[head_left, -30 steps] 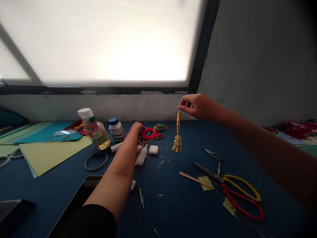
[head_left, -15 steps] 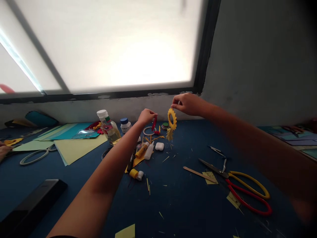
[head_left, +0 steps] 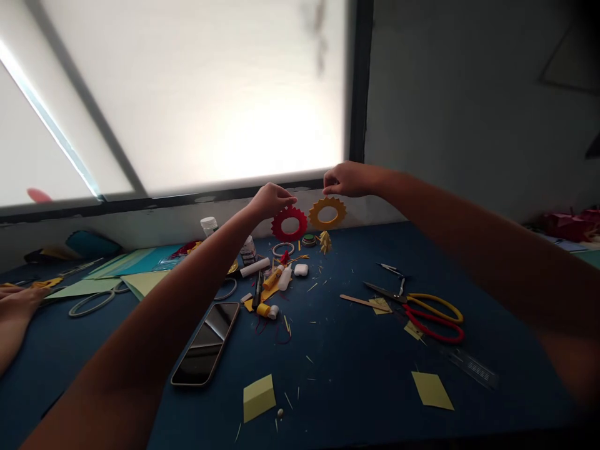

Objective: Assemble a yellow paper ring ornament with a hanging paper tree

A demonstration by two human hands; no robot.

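Pinched fingertips: left hand (head_left: 269, 200) holds red paper ring (head_left: 289, 224), right hand (head_left: 345, 179) yellow paper ring (head_left: 327, 212).

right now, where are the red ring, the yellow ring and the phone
red ring (head_left: 289, 223), head view, on its left band
yellow ring (head_left: 327, 213), head view, on its lower band
phone (head_left: 206, 342), head view, middle of its screen

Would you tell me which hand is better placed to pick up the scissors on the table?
Right. The right hand, holding the yellow ring, is on the same side as the scissors; the left hand holds the red ring farther away.
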